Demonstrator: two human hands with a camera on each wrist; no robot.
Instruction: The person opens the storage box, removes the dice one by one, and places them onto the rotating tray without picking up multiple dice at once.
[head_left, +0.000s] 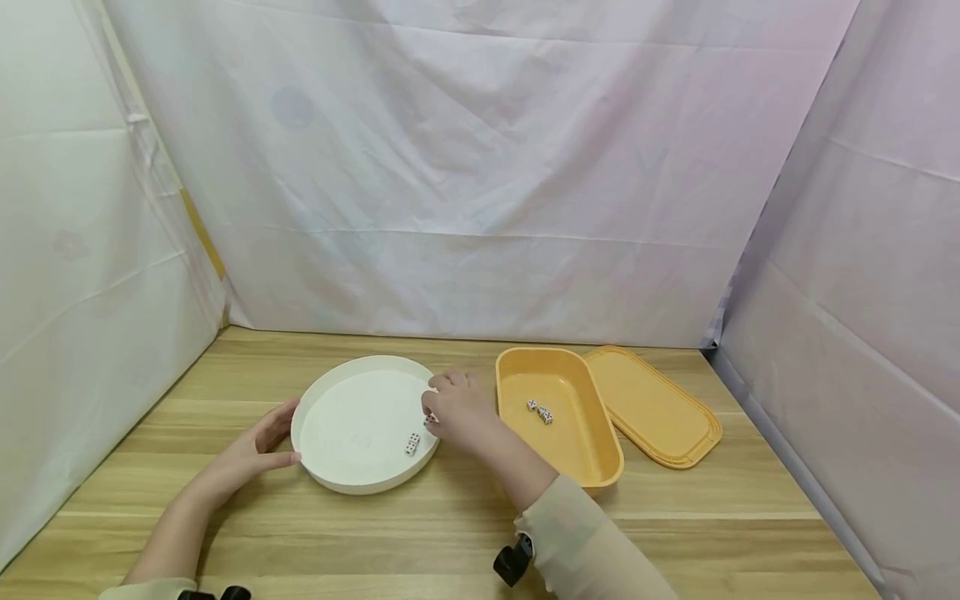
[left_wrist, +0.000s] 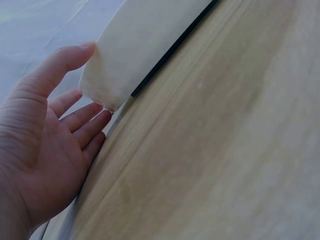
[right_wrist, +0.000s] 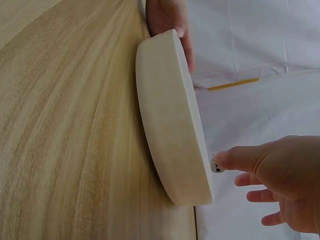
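A round white tray (head_left: 360, 425) lies on the table, with two white dice (head_left: 412, 444) on its floor near the right side. My left hand (head_left: 251, 450) rests against the tray's left wall, thumb and fingertips touching it; in the left wrist view this hand (left_wrist: 55, 135) has its fingers loosely extended. Over the tray's right rim, my right hand (head_left: 461, 412) pinches a die (right_wrist: 216, 164) between thumb and fingers. The other fingers of the right hand (right_wrist: 280, 185) are spread apart in the right wrist view. Several dice (head_left: 543, 412) sit in a yellow rectangular box (head_left: 577, 450).
To the right of the box lies its yellow lid (head_left: 656, 408), flat on the wooden table (head_left: 360, 542). Pale cloth (head_left: 465, 167) hangs behind the table and along both sides.
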